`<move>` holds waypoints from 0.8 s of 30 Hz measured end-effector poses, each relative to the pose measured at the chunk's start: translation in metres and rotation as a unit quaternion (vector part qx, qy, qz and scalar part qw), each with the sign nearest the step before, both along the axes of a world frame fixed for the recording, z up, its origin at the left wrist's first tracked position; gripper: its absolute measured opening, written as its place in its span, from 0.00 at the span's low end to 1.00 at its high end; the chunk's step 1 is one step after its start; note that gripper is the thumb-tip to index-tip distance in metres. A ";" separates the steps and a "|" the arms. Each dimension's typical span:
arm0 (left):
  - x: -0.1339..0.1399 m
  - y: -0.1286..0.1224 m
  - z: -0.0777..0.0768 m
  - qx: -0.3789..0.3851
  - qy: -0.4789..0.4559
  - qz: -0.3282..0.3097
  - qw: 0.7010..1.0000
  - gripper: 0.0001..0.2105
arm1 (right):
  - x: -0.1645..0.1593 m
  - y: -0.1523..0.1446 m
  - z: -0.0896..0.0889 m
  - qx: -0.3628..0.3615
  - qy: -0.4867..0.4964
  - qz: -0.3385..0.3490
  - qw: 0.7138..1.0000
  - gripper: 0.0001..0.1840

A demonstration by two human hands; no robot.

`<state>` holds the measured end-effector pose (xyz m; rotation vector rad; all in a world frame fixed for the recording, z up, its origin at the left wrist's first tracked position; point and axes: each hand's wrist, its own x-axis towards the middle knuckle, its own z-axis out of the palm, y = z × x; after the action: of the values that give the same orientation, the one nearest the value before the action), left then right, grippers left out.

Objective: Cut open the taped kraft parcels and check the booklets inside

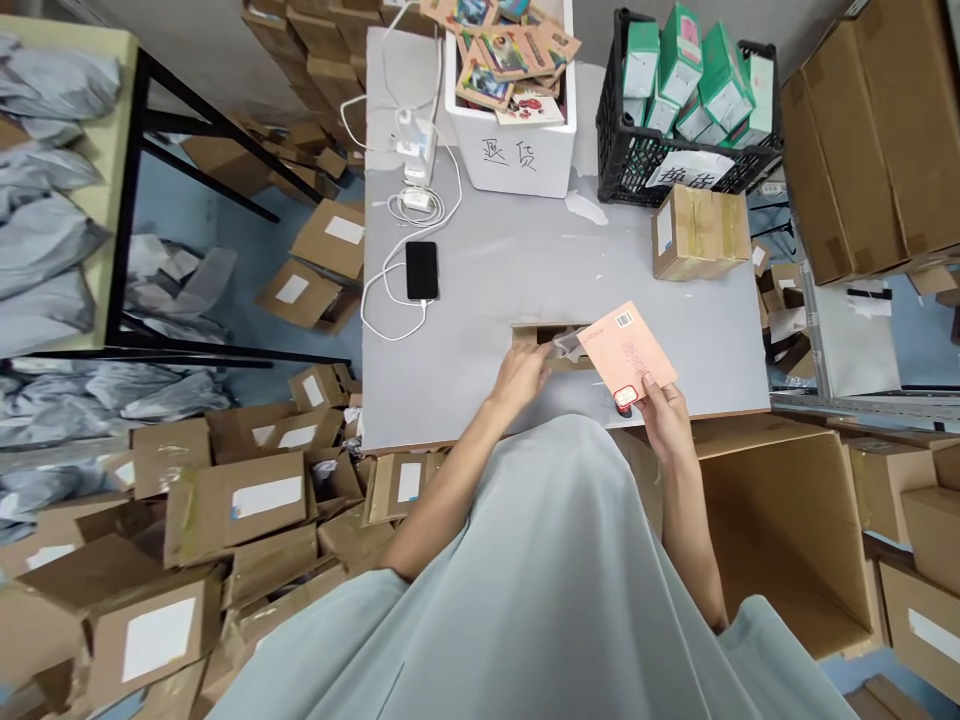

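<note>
Currently the right hand (666, 412) is closed on a flat pink packet (626, 350), thumb on top near its lower edge, so that the packet reaches up and to the left of those fingers, over the near part of the grey table (487, 270). The left hand (525, 370) is at a small open box (531, 332) just beside the packet, fingers at its left end; whether they pinch the clear plastic (568, 345) showing there cannot be told. Part of the box's inside shows dark beyond the fingertips.

Straight ahead of the left hand, at the far side of the table, a white tub (517, 165) is heaped past its rim with picture-fronted packets (504, 55). Ahead of the right hand stands a black crate (611, 150) filled with green-and-white boxes (681, 55), several tilted, and between crate and hand sits a taped carton (701, 235). To the left of the left hand lie a dark phone (422, 270) and its white cable (366, 300).

Below and to the right of the right hand, a large open carton (787, 530) shows its bare brown inner walls. Far to the left of the left hand, a shelf (116, 200) bears grey bags (45, 250).
</note>
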<state>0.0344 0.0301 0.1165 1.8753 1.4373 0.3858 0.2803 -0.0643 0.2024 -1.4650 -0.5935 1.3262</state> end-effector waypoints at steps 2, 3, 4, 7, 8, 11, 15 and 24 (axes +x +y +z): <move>-0.010 -0.004 0.006 -0.011 -0.107 0.053 0.993 0.19 | -0.009 -0.002 0.000 -0.004 -0.011 0.002 1.000 0.25; -0.014 -0.007 0.010 -0.032 -0.167 0.079 0.982 0.20 | -0.013 -0.002 0.001 -0.008 -0.016 0.005 1.000 0.26; -0.017 -0.009 0.014 -0.059 -0.228 0.103 0.966 0.21 | -0.017 -0.003 0.001 -0.012 -0.019 0.012 1.000 0.27; -0.025 -0.013 0.025 -0.145 -0.349 0.127 0.917 0.31 | -0.030 -0.002 0.001 -0.018 -0.025 0.041 0.999 0.30; -0.027 -0.014 0.028 -0.166 -0.368 0.126 0.906 0.33 | -0.034 -0.001 0.001 -0.017 -0.026 0.053 0.998 0.30; -0.036 -0.016 0.037 -0.207 -0.404 0.117 0.883 0.30 | -0.046 0.004 0.000 -0.012 -0.032 0.086 0.996 0.30; -0.052 -0.019 0.044 -0.122 -0.382 0.130 0.907 0.24 | -0.059 0.016 -0.006 0.006 -0.085 0.070 0.994 0.30; -0.087 -0.044 0.036 0.339 -0.163 0.013 0.926 0.09 | -0.099 0.031 -0.003 -0.088 0.044 0.088 0.991 0.38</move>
<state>-0.0523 -0.0137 0.1526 2.1701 1.1779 1.2772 0.1814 -0.0337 0.1995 -1.5135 -0.5710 1.6074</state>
